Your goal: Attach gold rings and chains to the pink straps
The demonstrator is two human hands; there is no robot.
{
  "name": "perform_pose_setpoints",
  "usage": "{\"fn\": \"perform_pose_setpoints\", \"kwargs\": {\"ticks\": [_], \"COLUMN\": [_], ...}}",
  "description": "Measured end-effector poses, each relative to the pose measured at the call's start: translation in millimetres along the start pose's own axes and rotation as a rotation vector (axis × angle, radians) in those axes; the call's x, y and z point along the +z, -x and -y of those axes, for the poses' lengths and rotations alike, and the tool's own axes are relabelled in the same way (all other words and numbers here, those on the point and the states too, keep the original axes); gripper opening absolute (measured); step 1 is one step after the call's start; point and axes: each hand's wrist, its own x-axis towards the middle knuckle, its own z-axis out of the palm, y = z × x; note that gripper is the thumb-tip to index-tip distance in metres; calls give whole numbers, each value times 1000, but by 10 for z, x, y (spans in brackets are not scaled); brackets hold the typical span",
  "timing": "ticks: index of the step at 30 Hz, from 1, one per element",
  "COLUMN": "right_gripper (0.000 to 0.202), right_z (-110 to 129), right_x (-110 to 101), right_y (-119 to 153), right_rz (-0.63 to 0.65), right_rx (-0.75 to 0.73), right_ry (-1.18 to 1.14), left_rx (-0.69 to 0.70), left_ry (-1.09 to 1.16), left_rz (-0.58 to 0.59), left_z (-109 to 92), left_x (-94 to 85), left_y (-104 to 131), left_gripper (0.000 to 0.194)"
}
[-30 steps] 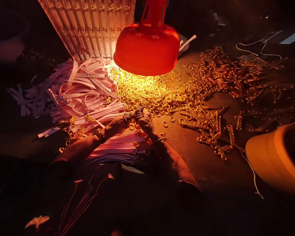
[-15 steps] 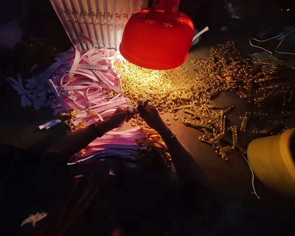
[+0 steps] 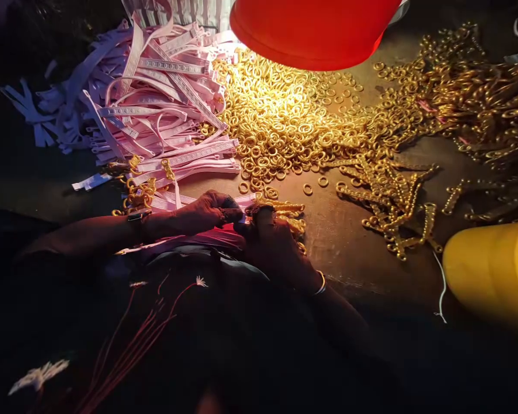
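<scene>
My left hand (image 3: 213, 208) is closed in a pinch, its fingertips wrapped in some dark covering. Facing it, my right hand (image 3: 273, 238) is also closed, with similar wrapping on its fingers. A small pale piece shows between the two sets of fingertips; its kind is too small and shaded to tell. Both hands are over a stack of pink straps (image 3: 198, 236) near the table's front edge. Gold ring chains (image 3: 290, 208) lie at the right end of that stack, just beyond my right hand.
A heap of pink straps (image 3: 168, 98) covers the left. Loose gold rings (image 3: 276, 109) are piled in the middle under a red lamp shade (image 3: 315, 34). Gold chains (image 3: 384, 201) lie to the right. At the far right is a yellow container (image 3: 487, 270), beside a white string (image 3: 442, 287).
Both hands have come down and nearer to me, from the edge of the ring pile to over the strap stack. The camera view has shifted closer, and the lamp sits higher in it.
</scene>
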Motion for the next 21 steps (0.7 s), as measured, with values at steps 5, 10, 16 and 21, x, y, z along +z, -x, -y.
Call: {"fn": "perform_pose_setpoints", "kwargs": {"ticks": [5,10,16,21], "right_gripper": [27,25,17,18], "right_z": [-26,-82,-101,-28], "right_x": [20,48,64,-61], "right_y": [-57,-163,-229,-239], "right_rz": [32,141,195,246], "right_rx": [84,-52,-101,-105], "right_ry": [-213,-348,-275,-232], "left_rx": [48,44,3,24], "left_ry": [32,140,234,77], "left_rz": [-62,-50,-23,-79], "left_z": [27,87,244,182], "left_x": [67,84,90,66], "left_y": [71,6,-92,-109], "left_gripper": [30,32,37,41]}}
